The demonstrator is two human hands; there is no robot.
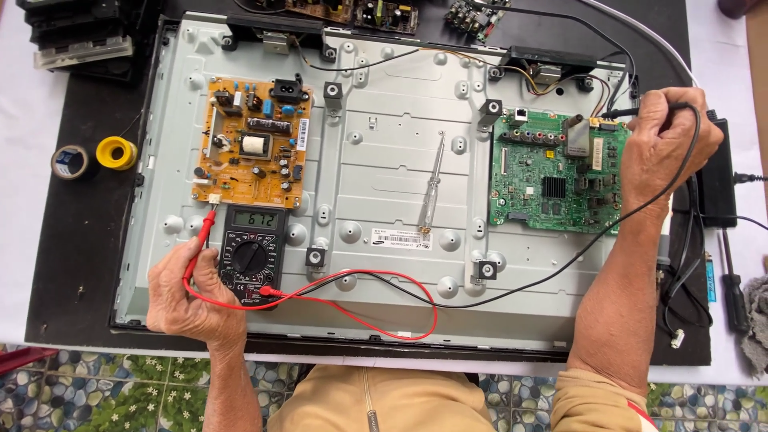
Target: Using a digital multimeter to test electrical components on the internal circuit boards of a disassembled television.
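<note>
My left hand holds a red test probe, its tip touching the lower left corner of an orange power board. My right hand grips a black test probe at the upper right edge of a green main board. Both leads run to a black multimeter lying below the orange board, its display lit. The boards are mounted on the grey metal back panel of a flat television.
A clear-handled screwdriver lies on the panel's middle. A yellow tape roll and a dark roll sit at left. A black adapter and a dark screwdriver lie at right. More circuit boards lie along the far edge.
</note>
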